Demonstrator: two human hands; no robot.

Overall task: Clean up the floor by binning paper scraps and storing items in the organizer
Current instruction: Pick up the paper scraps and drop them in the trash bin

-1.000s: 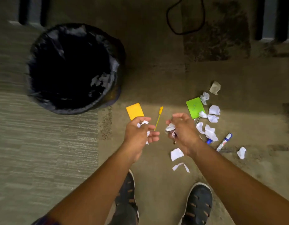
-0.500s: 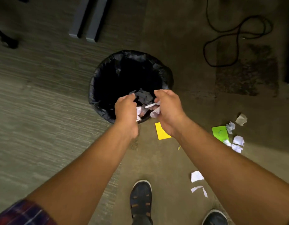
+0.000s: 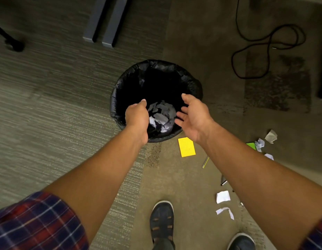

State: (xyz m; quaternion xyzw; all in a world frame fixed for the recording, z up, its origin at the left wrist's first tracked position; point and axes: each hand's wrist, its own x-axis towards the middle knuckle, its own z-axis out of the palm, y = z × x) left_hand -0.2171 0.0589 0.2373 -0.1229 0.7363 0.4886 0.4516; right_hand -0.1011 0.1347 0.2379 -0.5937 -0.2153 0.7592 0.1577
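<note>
A round bin with a black liner point(image 3: 131, 78) stands on the carpet, and white paper scraps point(image 3: 163, 117) lie at its bottom. My left hand point(image 3: 136, 117) hovers over the bin's near rim, fingers apart and empty. Over the bin's right rim, my right hand point(image 3: 194, 117) is spread wide, also empty. White scraps point(image 3: 223, 196) still lie on the floor at lower right, and more crumpled paper point(image 3: 260, 144) sits at the right. A yellow sticky pad point(image 3: 186, 147), a green note point(image 3: 251, 145) and a yellow pen point(image 3: 205, 162) lie near the bin.
A black cable point(image 3: 268, 51) loops on the floor at upper right. Grey furniture legs point(image 3: 102, 24) stand behind the bin, and a dark chair base point(image 3: 10, 40) sits at far left. My two shoes point(image 3: 162, 221) are at the bottom. No organizer is in view.
Both hands carried scraps from the floor to the bin and have opened; the scraps now lie inside the bin.
</note>
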